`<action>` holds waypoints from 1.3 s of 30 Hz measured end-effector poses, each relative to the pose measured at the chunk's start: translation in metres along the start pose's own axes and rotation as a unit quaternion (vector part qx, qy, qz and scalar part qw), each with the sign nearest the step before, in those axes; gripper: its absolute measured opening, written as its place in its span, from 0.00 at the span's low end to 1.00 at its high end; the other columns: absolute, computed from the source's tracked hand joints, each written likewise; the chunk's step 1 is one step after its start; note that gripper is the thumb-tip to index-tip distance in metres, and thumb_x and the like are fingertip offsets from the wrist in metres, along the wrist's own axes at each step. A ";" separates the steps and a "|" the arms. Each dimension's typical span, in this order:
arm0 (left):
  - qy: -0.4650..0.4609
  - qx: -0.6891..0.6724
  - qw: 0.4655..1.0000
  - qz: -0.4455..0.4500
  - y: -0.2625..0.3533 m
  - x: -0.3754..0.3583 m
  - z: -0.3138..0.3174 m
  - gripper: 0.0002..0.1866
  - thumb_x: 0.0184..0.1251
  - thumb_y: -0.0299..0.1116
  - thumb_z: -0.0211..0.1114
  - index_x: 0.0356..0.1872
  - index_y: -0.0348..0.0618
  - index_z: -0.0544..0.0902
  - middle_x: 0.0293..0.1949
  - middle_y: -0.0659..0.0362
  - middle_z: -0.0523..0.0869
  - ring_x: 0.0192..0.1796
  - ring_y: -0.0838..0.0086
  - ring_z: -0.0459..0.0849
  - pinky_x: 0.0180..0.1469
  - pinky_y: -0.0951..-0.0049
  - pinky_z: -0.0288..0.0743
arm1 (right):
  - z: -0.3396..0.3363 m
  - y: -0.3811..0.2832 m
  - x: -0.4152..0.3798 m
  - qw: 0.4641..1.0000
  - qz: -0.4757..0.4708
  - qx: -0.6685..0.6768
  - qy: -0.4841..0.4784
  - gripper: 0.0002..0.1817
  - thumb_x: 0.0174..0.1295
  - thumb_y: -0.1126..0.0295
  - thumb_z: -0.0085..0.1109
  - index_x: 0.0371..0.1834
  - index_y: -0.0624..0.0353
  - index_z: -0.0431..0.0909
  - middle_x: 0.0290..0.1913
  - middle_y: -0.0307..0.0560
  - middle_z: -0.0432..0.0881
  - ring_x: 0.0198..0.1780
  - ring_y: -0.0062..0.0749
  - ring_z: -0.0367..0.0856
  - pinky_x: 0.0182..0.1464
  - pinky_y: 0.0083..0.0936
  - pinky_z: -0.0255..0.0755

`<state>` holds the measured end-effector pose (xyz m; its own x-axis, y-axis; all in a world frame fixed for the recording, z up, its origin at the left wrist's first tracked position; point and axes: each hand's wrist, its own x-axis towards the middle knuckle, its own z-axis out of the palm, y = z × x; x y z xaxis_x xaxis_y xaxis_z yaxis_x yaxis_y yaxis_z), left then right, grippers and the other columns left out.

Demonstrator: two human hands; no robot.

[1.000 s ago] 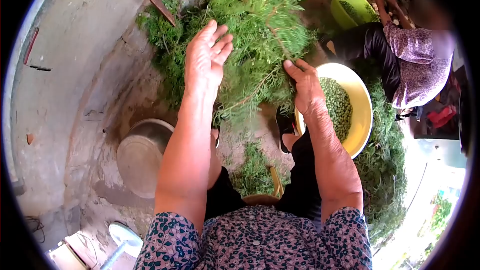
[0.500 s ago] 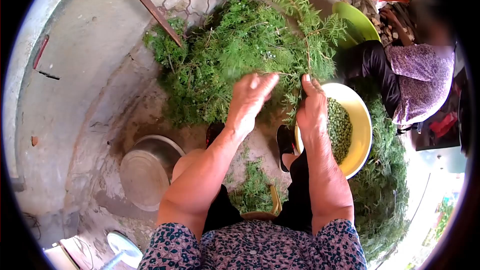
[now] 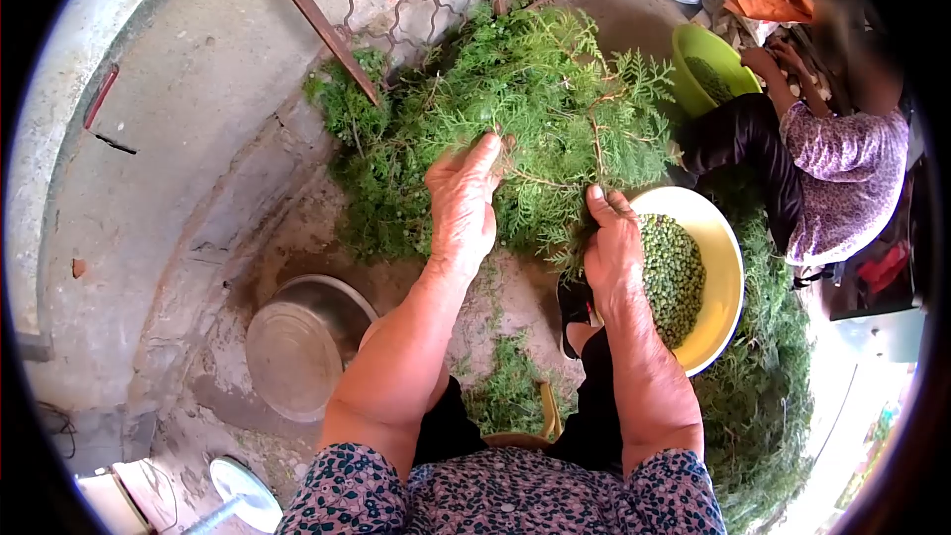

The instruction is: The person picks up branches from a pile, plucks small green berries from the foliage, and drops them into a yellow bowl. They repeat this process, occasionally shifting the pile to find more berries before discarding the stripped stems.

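A leafy green branch point(image 3: 597, 129) is pinched near its stem end by my right hand point(image 3: 612, 243), just left of a yellow bowl point(image 3: 726, 267) that holds many small green pods or berries point(image 3: 672, 282). My left hand point(image 3: 462, 200) is closed at the fingertips on a side sprig of greenery, over the large heap of cut branches point(image 3: 416, 168). How much of that sprig lies between the fingers is partly hidden.
At the right, a co-worker point(image 3: 842, 168) sits by a green basin point(image 3: 693, 50). An upside-down metal pot point(image 3: 292, 357) stands at the lower left. More greenery point(image 3: 758, 386) lies right of the yellow bowl. A rusty bar point(image 3: 312, 20) leans at the top.
My left hand has moved left and away from my right hand, its fingers now on a sprig. My right hand still holds the branch. The co-worker's hands have shifted toward the green basin.
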<state>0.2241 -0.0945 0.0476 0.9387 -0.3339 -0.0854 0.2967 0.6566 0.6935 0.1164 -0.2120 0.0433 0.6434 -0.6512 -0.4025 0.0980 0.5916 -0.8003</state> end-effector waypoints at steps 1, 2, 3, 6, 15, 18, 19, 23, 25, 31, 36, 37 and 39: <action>0.000 -0.021 1.000 0.001 0.004 -0.002 0.004 0.03 0.57 0.29 0.66 0.33 0.45 0.83 0.33 0.63 0.85 0.38 0.77 0.81 0.47 0.66 0.70 | 0.004 0.000 -0.002 1.000 0.007 0.012 0.027 0.19 0.59 0.73 0.58 0.52 0.66 0.68 0.37 0.41 0.77 0.35 0.25 0.73 0.38 0.19 0.68; -0.001 -0.021 1.000 0.001 0.005 -0.003 0.005 0.03 0.57 0.29 0.66 0.33 0.45 0.83 0.33 0.63 0.85 0.38 0.77 0.81 0.47 0.66 0.70 | 0.004 0.001 -0.001 1.000 0.006 0.012 0.028 0.19 0.59 0.73 0.58 0.52 0.66 0.68 0.37 0.41 0.77 0.35 0.25 0.73 0.38 0.19 0.68; -0.009 -0.026 1.000 0.005 0.006 -0.003 0.005 0.03 0.58 0.27 0.64 0.33 0.45 0.82 0.34 0.62 0.84 0.38 0.75 0.81 0.46 0.64 0.72 | 0.003 0.002 0.000 0.999 0.020 -0.004 0.037 0.19 0.58 0.73 0.59 0.51 0.67 0.69 0.38 0.42 0.77 0.36 0.25 0.74 0.37 0.20 0.70; 0.016 -0.031 0.999 0.003 0.005 -0.002 0.005 0.02 0.60 0.25 0.61 0.33 0.43 0.81 0.33 0.59 0.84 0.34 0.74 0.80 0.42 0.63 0.76 | -0.002 0.003 0.007 0.998 0.047 -0.047 0.022 0.20 0.56 0.72 0.61 0.51 0.71 0.71 0.41 0.47 0.78 0.38 0.28 0.75 0.40 0.23 0.71; -0.050 0.020 0.997 -0.055 0.008 -0.012 0.011 0.04 0.57 0.25 0.63 0.24 0.39 0.82 0.21 0.63 0.80 0.20 0.82 0.71 0.23 0.77 0.68 | -0.001 0.000 0.006 0.959 -0.084 -0.271 0.002 0.18 0.55 0.68 0.60 0.46 0.67 0.76 0.43 0.51 0.79 0.43 0.30 0.74 0.48 0.26 0.66; -0.066 0.067 0.993 -0.068 0.009 -0.013 0.009 0.03 0.54 0.25 0.64 0.24 0.39 0.83 0.21 0.63 0.80 0.20 0.83 0.71 0.22 0.80 0.66 | -0.002 -0.002 0.007 0.926 -0.159 -0.342 -0.008 0.16 0.59 0.66 0.58 0.45 0.66 0.77 0.37 0.47 0.80 0.38 0.26 0.73 0.44 0.22 0.67; -0.067 0.067 0.993 -0.070 0.009 -0.014 0.011 0.03 0.54 0.25 0.64 0.24 0.39 0.83 0.21 0.63 0.80 0.20 0.83 0.71 0.22 0.80 0.66 | 0.000 -0.004 0.006 0.940 -0.158 -0.303 -0.022 0.16 0.59 0.65 0.58 0.45 0.66 0.77 0.35 0.44 0.80 0.38 0.23 0.73 0.43 0.21 0.67; -0.057 0.188 0.980 -0.038 0.009 -0.021 0.020 0.03 0.53 0.27 0.65 0.24 0.39 0.84 0.20 0.65 0.80 0.20 0.86 0.71 0.20 0.83 0.62 | 0.009 -0.014 -0.006 0.969 -0.136 -0.183 -0.094 0.19 0.60 0.58 0.59 0.45 0.63 0.77 0.35 0.37 0.79 0.39 0.19 0.72 0.46 0.19 0.65; -0.076 0.269 0.960 -0.023 0.006 -0.024 0.019 0.03 0.53 0.27 0.65 0.24 0.39 0.84 0.18 0.69 0.77 0.20 0.89 0.68 0.21 0.84 0.58 | 0.016 -0.018 -0.016 0.970 -0.126 -0.150 -0.143 0.22 0.59 0.54 0.58 0.48 0.61 0.76 0.40 0.38 0.79 0.44 0.20 0.72 0.52 0.21 0.62; -0.133 0.332 0.934 0.016 0.001 -0.030 0.016 0.07 0.54 0.27 0.63 0.20 0.37 0.81 0.16 0.72 0.71 0.20 0.90 0.64 0.21 0.83 0.56 | 0.015 -0.011 -0.018 0.971 -0.098 -0.186 -0.112 0.09 0.55 0.71 0.64 0.36 0.63 0.79 0.32 0.37 0.78 0.34 0.20 0.72 0.40 0.19 0.66; -0.126 0.336 0.933 -0.020 0.002 -0.032 0.019 0.09 0.54 0.27 0.62 0.16 0.37 0.78 0.16 0.72 0.70 0.19 0.90 0.64 0.20 0.82 0.56 | 0.014 -0.001 -0.017 0.913 -0.297 -0.266 -0.088 0.10 0.53 0.74 0.63 0.35 0.68 0.76 0.29 0.46 0.76 0.32 0.26 0.73 0.39 0.22 0.67; -0.137 0.332 0.933 0.001 -0.002 -0.031 0.018 0.09 0.54 0.27 0.62 0.17 0.37 0.77 0.16 0.72 0.70 0.19 0.89 0.64 0.20 0.82 0.56 | 0.014 -0.002 -0.018 0.909 -0.305 -0.271 -0.083 0.10 0.53 0.74 0.62 0.36 0.68 0.76 0.29 0.46 0.76 0.33 0.26 0.73 0.39 0.22 0.67; -0.156 0.333 0.929 0.032 -0.008 -0.028 0.012 0.07 0.53 0.26 0.62 0.19 0.37 0.77 0.15 0.72 0.70 0.19 0.89 0.64 0.21 0.83 0.58 | 0.013 -0.005 -0.022 0.911 -0.292 -0.280 -0.078 0.11 0.53 0.76 0.62 0.38 0.67 0.75 0.31 0.46 0.77 0.34 0.26 0.74 0.40 0.23 0.68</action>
<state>0.1929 -0.0985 0.0530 0.8238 -0.5562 0.1099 -0.0295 0.1516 0.9880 0.1118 -0.1939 0.0620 0.7097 -0.6760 0.1984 0.0841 -0.1983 -0.9765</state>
